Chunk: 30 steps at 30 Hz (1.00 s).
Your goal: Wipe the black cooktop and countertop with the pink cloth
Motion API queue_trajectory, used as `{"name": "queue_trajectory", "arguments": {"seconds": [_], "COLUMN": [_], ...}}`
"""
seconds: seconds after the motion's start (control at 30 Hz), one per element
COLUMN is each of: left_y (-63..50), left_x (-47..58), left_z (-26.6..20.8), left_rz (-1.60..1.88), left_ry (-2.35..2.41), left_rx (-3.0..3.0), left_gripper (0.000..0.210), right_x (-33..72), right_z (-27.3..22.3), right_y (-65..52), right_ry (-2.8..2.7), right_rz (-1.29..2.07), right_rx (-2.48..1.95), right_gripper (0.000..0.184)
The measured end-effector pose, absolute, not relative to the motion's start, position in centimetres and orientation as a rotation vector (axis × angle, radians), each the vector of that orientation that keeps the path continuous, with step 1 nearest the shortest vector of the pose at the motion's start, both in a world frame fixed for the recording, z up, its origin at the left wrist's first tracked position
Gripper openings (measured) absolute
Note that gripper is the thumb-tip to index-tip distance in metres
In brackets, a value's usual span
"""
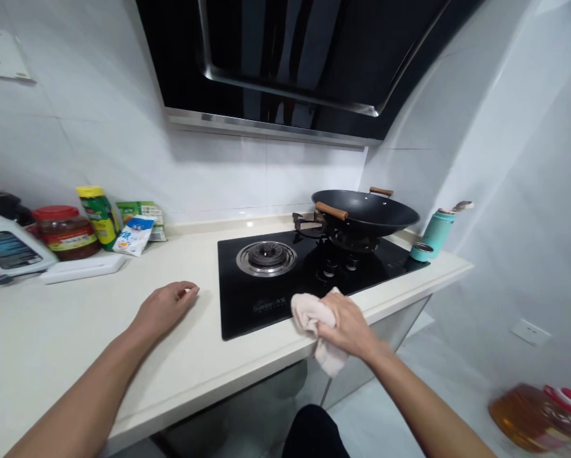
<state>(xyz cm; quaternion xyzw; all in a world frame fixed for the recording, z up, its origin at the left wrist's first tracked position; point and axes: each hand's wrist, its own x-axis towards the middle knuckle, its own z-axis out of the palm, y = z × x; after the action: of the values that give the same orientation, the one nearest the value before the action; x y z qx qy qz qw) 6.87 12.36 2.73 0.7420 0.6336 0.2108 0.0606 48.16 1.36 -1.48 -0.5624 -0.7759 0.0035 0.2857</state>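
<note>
Right hand (pixel 346 323) grasping a bunched, pale pink fabric cloth (pixel 309 310) at the near edge of a flat, black glass cooktop (pixel 240 292).
The fingers close over the cloth's middle; its long axis slopes from far left to near right, the rounded fold pointing left over the glass and the loose end pointing down past the near edge of the cream, smooth countertop (pixel 184 359). The left hand (pixel 163 312) is released, fingers loosely curled toward the right, at the countertop left of the cooktop. Farther out sit a round, silver-ringed metal burner (pixel 267 257) and, far right, a wide black wok (pixel 378 213) with brown wooden handles.
</note>
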Motion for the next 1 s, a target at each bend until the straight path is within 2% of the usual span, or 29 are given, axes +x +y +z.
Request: {"name": "queue_trajectory", "arguments": {"seconds": [0.27,0.47,0.73,1.0], "left_y": [12.6,13.2,13.8,13.9], "left_x": [7.0,6.6,6.2,6.4], "left_z": [2.9,2.4,1.8,1.6], "left_rz": [0.594,0.5,0.509,0.51], "left_ry": [1.959,1.938,1.912,1.868], "left_rx": [2.204,2.27,2.29,2.302], "left_gripper": [0.041,0.053,0.055,0.055], "right_x": [61.4,67.2,63.2,58.0], "right_z": [-2.5,-1.6,1.0,0.9], "right_y": [3.8,6.0,8.1,6.9], "right_ry": [-1.64,-1.383,-1.82,-1.983], "right_rz": [-0.12,-0.283,-0.423,-0.444], "right_rx": [-2.056,-2.35,-2.349,-2.208], "right_gripper": [0.031,0.042,0.039,0.033]}}
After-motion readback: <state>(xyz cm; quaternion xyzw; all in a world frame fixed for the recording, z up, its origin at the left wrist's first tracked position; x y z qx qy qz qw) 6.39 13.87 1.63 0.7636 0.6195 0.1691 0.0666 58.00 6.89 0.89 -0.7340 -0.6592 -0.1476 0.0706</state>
